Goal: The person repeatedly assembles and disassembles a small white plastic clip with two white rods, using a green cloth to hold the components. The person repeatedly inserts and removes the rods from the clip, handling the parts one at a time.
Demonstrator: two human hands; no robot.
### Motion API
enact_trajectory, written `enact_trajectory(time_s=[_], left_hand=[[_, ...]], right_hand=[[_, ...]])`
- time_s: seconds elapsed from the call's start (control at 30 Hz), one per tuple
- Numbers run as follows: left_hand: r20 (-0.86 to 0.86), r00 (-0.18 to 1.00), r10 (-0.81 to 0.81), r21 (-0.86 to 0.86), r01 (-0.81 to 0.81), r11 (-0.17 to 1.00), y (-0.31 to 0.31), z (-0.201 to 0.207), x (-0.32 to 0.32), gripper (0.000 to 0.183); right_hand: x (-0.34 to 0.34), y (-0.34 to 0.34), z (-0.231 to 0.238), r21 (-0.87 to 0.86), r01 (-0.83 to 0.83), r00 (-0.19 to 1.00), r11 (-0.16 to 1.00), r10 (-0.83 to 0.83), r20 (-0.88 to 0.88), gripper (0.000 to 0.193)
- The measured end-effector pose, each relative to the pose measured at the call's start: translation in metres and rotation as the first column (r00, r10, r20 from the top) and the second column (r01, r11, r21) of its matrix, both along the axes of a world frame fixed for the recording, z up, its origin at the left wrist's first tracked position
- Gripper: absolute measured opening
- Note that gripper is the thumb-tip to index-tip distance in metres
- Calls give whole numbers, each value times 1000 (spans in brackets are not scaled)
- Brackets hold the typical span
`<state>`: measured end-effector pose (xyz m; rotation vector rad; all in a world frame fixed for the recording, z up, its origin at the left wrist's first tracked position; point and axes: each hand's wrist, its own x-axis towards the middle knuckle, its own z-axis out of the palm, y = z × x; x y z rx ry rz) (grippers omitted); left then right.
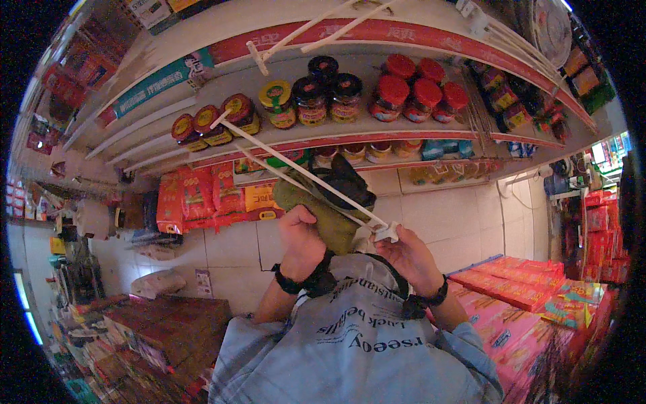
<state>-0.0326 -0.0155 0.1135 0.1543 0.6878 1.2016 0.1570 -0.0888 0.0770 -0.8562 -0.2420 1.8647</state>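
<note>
Right hand (414, 259) raised at chest height, fingertips pinched on the small white base block (387, 232) of a white wire hook (296, 168); closed grasp, thumb side turned toward the other hand. From that pinch, two thin parallel rods running up and to the left, long axis slanted away from the right hand, far tips ending well beyond both hands, over the shelf front. Left hand (301, 242) just beside the right, a little higher, clenched round the lower part of an olive-green pouch (323, 205); knuckles facing the camera, fingers hidden behind the pack. Pouch held directly above the left fist and up-left of the right fingertips, crossed by the rods, so touching or nearly touching them; whether threaded on a rod or merely lying behind it cannot be told. Pouch soft-looking, dull green, with a dark black upper end tilted toward the right hand. Left hand nearer the pouch, right hand nearer the hook's base. Black wristband (289, 281) under each hand. Farther out, beyond the rod tips, a shelf (404, 138) of jars (313, 101) with dark, yellow and red lids; to the right of the right hand, stacked pink boxes (511, 289); behind the hands, pale floor tiles (444, 215).
</note>
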Motion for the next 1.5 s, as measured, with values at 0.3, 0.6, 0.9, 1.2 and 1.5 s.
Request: enact_trajectory(time_s=[0.3,0.6,0.9,1.2,1.5], left_hand=[[-65,984,164,27,-162,986,9,-17,8,7],[-66,983,173,5,-173,985,-2,-25,25,4],[-322,920,222,153,-181,972,-8,-28,19,7],[-75,989,126,-61,-130,990,-6,-20,19,6],[-156,977,144,-70,-157,985,-15,-6,24,3]], right_hand=[[-3,1,-9,-216,-89,903,972,-13,-429,35],[-17,8,-5,-307,-60,860,950,-107,-499,41],[-17,13,19,293,-139,708,946,-112,697,27],[-31,14,22,210,-464,146,860,-160,976,27],[-35,19,9,222,-397,350,890,-77,934,29]])
